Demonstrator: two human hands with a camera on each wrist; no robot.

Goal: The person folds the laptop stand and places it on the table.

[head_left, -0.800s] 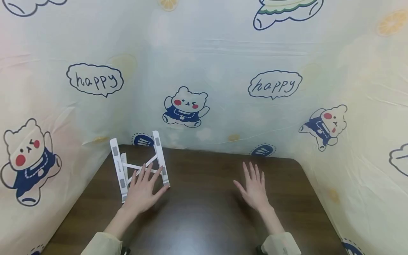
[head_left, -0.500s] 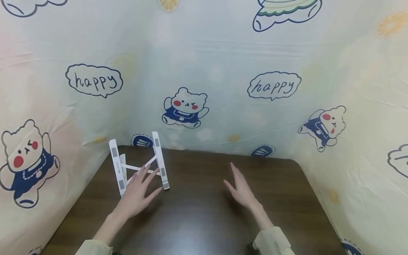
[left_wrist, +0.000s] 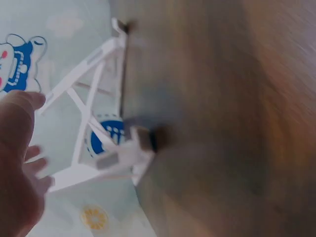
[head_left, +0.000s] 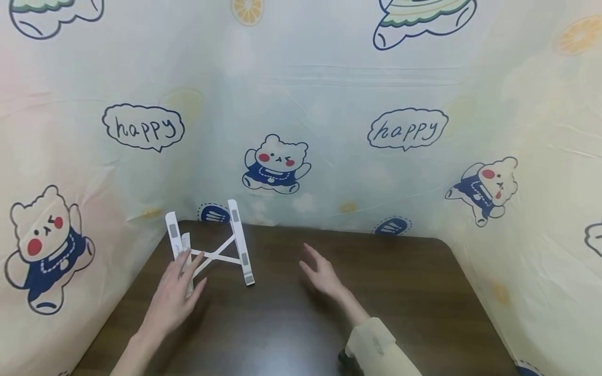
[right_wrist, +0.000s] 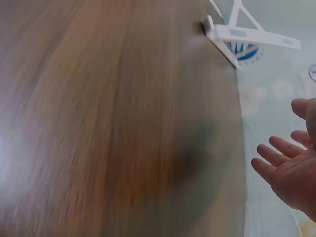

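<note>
A white folding laptop stand (head_left: 241,243) is set up at the back left of the table, its two long arms sloping and joined by crossed bars. Grey pads show on the arms. My left hand (head_left: 170,300) is over the near end of the stand's left arm, fingers extended; whether it touches cannot be told. In the left wrist view the stand (left_wrist: 79,173) lies beyond the thumb and fingers. To the right of the stand, apart from it, my right hand (head_left: 324,274) hovers with its fingers relaxed and holds nothing. The right wrist view shows its spread fingers (right_wrist: 271,155).
The dark brown wooden table (head_left: 282,324) has rounded back corners. A pale curtain (head_left: 329,94) printed with bears and words hangs round its back and sides, close behind the stand.
My left hand has moved left, from over the middle of the stand to its left arm. My right hand has come inward to the left, toward the stand. The stand stays in place.
</note>
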